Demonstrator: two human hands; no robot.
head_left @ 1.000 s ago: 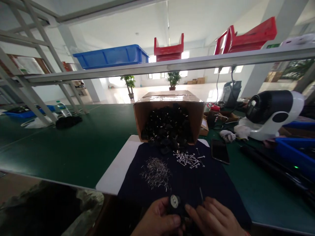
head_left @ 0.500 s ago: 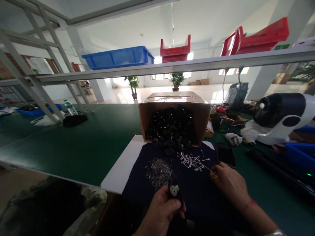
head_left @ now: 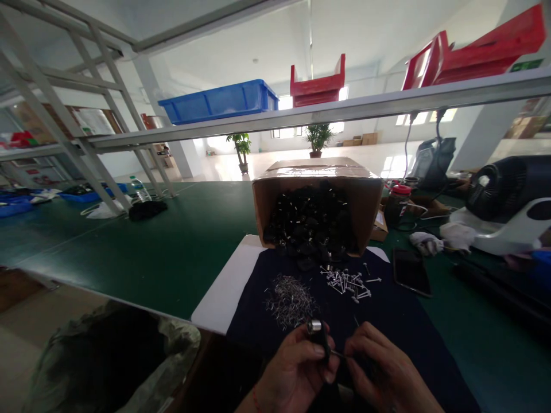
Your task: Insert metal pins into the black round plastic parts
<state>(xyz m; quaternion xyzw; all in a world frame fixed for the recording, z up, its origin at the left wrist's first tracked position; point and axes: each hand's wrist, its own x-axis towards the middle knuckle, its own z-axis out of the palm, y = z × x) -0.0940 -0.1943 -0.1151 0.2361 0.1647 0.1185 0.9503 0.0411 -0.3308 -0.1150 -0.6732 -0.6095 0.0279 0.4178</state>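
My left hand [head_left: 297, 367] is closed around a small black part with a silver cap [head_left: 317, 334], held just above the near edge of a dark cloth [head_left: 387, 327]. My right hand [head_left: 379, 370] is beside it, fingers pinched on a thin metal pin [head_left: 340, 354] that points at the black part. On the cloth lie a pile of small wire pieces [head_left: 289, 299] and a scatter of headed pins [head_left: 350, 282]. Behind them a cardboard box [head_left: 317, 198] lies on its side, spilling black parts [head_left: 310, 229].
A black phone [head_left: 411, 271] lies right of the cloth on the green table [head_left: 142, 252]. A white and black fan [head_left: 503, 209], a jar with a red lid [head_left: 396, 203] and cables sit at the right. Blue [head_left: 219, 100] and red bins [head_left: 316, 86] rest on an overhead rail.
My right hand has come back from the headed pins toward my left hand, now pinching a pin against the black part. The view has shifted slightly left.
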